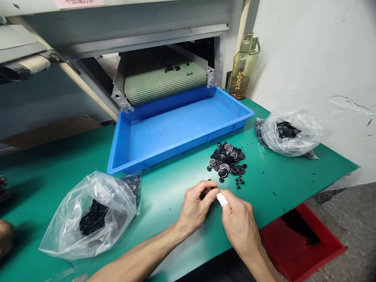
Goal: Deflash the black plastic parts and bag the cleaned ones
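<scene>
My left hand (197, 203) and my right hand (238, 217) meet above the green table, thumbs and fingertips pinched together. Whatever they pinch is mostly hidden by the fingers and too small to name. White tape or a finger cover (222, 199) wraps one digit of my right hand. Just beyond my fingers lies a pile of black round plastic parts (226, 158), some like small wheels or discs. A small branched black piece (238, 183) rests at the near edge of that pile.
A blue tray (179, 150) sits under the end of a green conveyor belt (167, 84) carrying a few black bits. Clear bags of black parts stand left (91, 219) and right (289, 135). A bottle (243, 70) is by the wall; a red bin (302, 243) is below the table edge.
</scene>
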`<state>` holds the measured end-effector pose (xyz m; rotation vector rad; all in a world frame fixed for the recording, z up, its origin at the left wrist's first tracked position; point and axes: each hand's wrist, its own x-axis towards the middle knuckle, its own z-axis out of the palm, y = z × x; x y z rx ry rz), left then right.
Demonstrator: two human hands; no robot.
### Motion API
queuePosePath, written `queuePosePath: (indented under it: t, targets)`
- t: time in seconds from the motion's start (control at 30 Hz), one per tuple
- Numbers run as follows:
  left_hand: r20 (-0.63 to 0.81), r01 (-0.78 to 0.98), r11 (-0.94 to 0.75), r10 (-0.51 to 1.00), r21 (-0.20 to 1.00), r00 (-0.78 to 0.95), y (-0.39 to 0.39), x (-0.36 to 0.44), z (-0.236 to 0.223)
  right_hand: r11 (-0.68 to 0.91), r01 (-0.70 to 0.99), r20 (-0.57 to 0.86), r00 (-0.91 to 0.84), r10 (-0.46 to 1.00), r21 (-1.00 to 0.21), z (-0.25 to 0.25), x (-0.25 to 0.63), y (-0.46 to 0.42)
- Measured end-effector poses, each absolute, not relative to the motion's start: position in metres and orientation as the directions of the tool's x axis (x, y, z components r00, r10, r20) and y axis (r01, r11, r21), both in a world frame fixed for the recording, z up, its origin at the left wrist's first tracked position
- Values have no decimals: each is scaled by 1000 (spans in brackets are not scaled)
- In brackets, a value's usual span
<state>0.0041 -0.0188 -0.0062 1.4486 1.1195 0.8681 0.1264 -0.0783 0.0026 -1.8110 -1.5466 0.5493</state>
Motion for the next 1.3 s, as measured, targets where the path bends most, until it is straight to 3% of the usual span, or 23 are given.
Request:
queuePosePath:
  t: [0.13, 0.27, 0.5, 0.67, 0.77, 1.3]
  targets:
    - [-93, 133, 49, 933, 990, 348, -17, 4, -4, -4, 752, 121, 112, 986, -660, 7, 138, -78]
    - [-141, -20, 168, 885, 986, 443, -16, 3, 0, 40, 729, 75, 15, 997, -683, 10, 150, -82]
    - [-168, -164, 275, 862, 947, 479, -15, 1, 1, 47, 801, 195, 89, 977, -597, 8, 140, -96]
    - [-152, -155, 268, 841, 951, 519, -15, -1, -4, -23, 676, -53, -23, 998, -736, 18, 155, -101]
    - [-159, -160, 279, 840, 947, 519, -14, -1, -6, -78, 625, -89, 14, 996, -776, 20, 161, -98]
    - [-217, -148, 330, 839, 932, 499, -13, 1, -5, 85, 728, 217, 89, 972, -681, -2, 144, -93]
